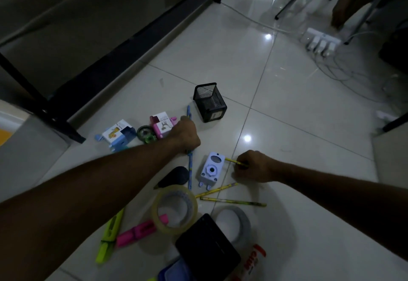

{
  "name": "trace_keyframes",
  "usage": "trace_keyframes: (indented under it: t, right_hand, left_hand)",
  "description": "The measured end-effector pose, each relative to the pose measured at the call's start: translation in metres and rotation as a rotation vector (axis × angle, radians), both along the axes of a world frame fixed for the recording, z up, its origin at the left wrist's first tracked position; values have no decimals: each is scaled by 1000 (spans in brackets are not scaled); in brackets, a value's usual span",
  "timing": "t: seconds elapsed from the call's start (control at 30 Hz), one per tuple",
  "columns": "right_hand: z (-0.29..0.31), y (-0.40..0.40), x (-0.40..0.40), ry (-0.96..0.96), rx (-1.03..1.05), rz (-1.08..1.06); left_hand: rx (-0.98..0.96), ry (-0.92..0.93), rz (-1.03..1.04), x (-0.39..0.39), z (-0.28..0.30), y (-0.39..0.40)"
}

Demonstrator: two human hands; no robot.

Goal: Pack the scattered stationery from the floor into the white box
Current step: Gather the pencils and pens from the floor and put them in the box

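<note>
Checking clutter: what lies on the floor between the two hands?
In the head view, a pale blue sharpener lies between the left hand and right hand.

Scattered on pale floor tiles: blue pencil (pixel 189 170) closed in left fist (pixel 185 135); yellow pencil (pixel 235 162) pinched by right hand (pixel 254 167); 2 more yellow pencils (pixel 231 201) lying loose beside clear tape roll (pixel 175 209).

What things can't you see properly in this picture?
- White box: nowhere in the head view.
- Blue pencil: middle hidden under the left hand.
- Yellow pencil: end covered by the right hand.
- Red-and-white tube: cut off by the bottom edge, lettering blurred.
</note>
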State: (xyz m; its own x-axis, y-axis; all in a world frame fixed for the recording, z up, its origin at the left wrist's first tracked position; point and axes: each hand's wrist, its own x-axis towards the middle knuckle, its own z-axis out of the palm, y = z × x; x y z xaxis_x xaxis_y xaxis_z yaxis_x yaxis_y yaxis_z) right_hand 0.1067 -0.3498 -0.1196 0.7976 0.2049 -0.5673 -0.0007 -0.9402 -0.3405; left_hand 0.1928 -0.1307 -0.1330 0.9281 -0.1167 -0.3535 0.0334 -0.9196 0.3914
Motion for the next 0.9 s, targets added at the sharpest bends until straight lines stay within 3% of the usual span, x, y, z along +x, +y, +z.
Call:
trace_keyframes:
  t: [0.17, 0.27, 0.57, 0.73, 0.9]
  right_hand:
    - [-9, 9, -42, 71, 194, -305]
    - [-15, 18, -59, -9, 243, -352]
    - [-4, -14, -85, -119, 17, -33]
    - [-11, -6, -106, -150, -20, 37]
    - [-15, -8, -117, -173, -144, 114]
  left_hand:
    - [58, -28, -30, -4, 0, -8]
    - [21, -1, -9, -3, 5, -7]
    - [-15, 43, -13, -14, 9, 9]
    - [-17, -50, -39, -29, 10, 6]
    - [-47, 41, -2, -31, 15, 3]
